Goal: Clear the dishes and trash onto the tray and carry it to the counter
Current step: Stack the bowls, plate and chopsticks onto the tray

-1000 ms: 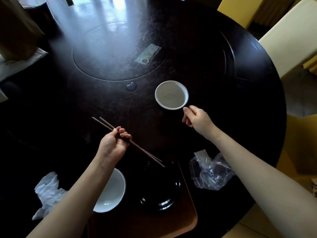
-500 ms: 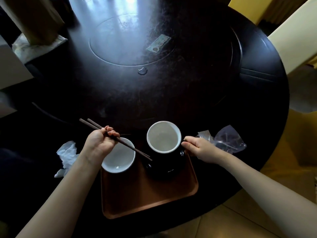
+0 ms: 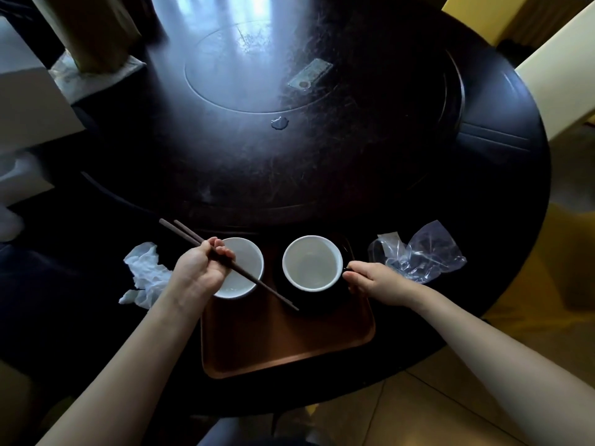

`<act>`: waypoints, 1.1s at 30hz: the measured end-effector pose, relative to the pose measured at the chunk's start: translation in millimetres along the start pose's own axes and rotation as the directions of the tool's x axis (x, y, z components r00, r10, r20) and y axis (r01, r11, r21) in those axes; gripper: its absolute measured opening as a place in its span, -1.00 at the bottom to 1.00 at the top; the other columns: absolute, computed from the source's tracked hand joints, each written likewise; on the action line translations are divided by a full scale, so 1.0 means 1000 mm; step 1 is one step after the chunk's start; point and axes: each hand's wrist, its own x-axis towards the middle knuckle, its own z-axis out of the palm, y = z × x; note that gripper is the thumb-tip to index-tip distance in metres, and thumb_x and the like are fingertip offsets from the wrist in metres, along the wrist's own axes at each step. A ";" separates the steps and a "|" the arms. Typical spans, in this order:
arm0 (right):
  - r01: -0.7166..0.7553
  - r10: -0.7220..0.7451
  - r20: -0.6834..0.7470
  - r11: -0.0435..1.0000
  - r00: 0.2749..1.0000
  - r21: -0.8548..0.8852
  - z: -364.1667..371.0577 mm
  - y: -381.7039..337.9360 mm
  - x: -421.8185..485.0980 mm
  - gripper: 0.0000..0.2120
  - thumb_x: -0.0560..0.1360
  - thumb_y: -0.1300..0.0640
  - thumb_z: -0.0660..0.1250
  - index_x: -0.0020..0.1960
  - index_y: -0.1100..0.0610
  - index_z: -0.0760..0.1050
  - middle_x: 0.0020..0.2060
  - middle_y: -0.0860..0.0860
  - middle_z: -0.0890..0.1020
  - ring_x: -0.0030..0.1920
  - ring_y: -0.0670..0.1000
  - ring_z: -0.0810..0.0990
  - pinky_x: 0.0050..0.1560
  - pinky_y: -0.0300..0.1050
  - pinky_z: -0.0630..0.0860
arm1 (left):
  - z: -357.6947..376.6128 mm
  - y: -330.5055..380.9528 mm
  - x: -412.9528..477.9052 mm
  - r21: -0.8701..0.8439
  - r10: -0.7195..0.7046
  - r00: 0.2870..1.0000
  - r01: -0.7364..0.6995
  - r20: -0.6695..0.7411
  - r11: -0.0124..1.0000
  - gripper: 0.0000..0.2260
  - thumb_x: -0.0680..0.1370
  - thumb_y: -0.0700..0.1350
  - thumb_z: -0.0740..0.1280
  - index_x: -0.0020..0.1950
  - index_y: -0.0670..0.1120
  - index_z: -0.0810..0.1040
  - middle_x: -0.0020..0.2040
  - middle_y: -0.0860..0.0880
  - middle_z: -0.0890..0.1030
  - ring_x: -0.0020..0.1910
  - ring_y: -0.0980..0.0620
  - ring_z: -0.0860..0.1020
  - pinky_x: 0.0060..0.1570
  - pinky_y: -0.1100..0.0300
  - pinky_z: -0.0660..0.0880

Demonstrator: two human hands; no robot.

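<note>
A brown tray (image 3: 283, 342) lies at the near edge of the round dark table (image 3: 354, 175). On its far left stands a white bowl (image 3: 249, 255). My left hand (image 3: 199, 268) holds a pair of dark chopsticks (image 3: 260, 283) slanting across that bowl, their tips over the tray. To the right, a small white bowl (image 3: 310, 263) sits in a black bowl (image 3: 322, 300) on the tray. My right hand (image 3: 373, 280) pinches the small bowl's right rim. A crumpled white tissue (image 3: 146, 275) lies left of the tray and a clear plastic bag (image 3: 418, 255) lies to its right.
A raised round turntable (image 3: 257, 75) fills the table's middle, with a small card (image 3: 309, 74) and a water drop (image 3: 279, 122) on it. Pale chairs (image 3: 553, 75) stand at the right. A brown paper bag (image 3: 93, 30) and white shapes are at the far left. Tiled floor (image 3: 418, 413) is below.
My right hand took the small white bowl from the table's middle and brought it down into the black bowl on the tray. My left hand kept the chopsticks near the left bowl.
</note>
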 end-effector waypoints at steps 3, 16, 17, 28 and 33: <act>-0.027 0.028 0.017 0.996 0.999 -0.089 -0.002 -0.004 -0.002 -0.72 0.57 0.02 0.15 -0.30 0.03 0.29 -0.39 -0.09 0.43 -0.34 -0.12 0.41 -0.29 -0.25 0.32 | 0.000 -0.007 -0.006 -0.019 0.028 1.000 -0.028 0.010 0.999 -0.75 0.63 -0.18 0.04 -0.18 -0.19 0.39 -0.23 -0.06 0.44 -0.36 0.12 0.41 -0.47 0.31 0.53; 0.147 -0.181 -0.354 0.982 0.918 -0.122 -0.011 -0.094 -0.017 -0.75 0.52 0.01 0.23 0.11 0.13 0.48 -0.01 0.09 0.64 0.01 0.08 0.58 0.06 0.01 0.50 | 0.015 -0.038 -0.027 -0.002 0.122 0.969 -0.125 0.216 0.992 -0.80 0.62 -0.22 0.07 -0.12 -0.18 0.44 -0.39 -0.06 0.69 -0.33 0.02 0.68 -0.11 0.04 0.57; 0.164 -0.180 -0.272 0.983 0.945 -0.081 -0.007 -0.108 -0.013 -0.70 0.52 0.00 0.24 0.18 0.12 0.46 0.03 0.08 0.64 0.05 0.06 0.58 0.11 0.00 0.50 | 0.019 -0.042 -0.028 -0.017 0.117 0.963 -0.116 0.242 0.993 -0.80 0.62 -0.22 0.07 -0.12 -0.17 0.45 -0.37 -0.06 0.69 -0.32 0.03 0.68 -0.10 0.04 0.59; 0.202 -0.208 -0.132 0.978 0.969 -0.057 0.012 -0.132 0.027 -0.78 0.57 0.20 0.10 0.06 0.16 0.51 -0.28 0.03 0.57 -0.34 -0.09 0.49 -0.27 -0.24 0.41 | 0.016 -0.033 -0.026 -0.118 0.156 0.958 -0.131 0.241 0.984 -0.83 0.60 -0.23 0.13 -0.03 -0.14 0.51 -0.26 -0.05 0.70 -0.22 0.04 0.69 -0.10 0.13 0.61; 0.269 -0.288 -0.156 0.954 0.945 -0.133 0.013 -0.132 0.046 -0.85 0.53 0.14 0.23 -0.03 0.20 0.52 -0.22 0.10 0.61 -0.20 0.09 0.55 -0.11 0.00 0.49 | 0.016 -0.036 -0.028 0.149 0.155 0.964 -0.189 0.217 0.971 -0.84 0.60 -0.19 0.15 -0.04 -0.14 0.52 -0.10 -0.10 0.64 -0.15 0.02 0.65 0.06 0.14 0.57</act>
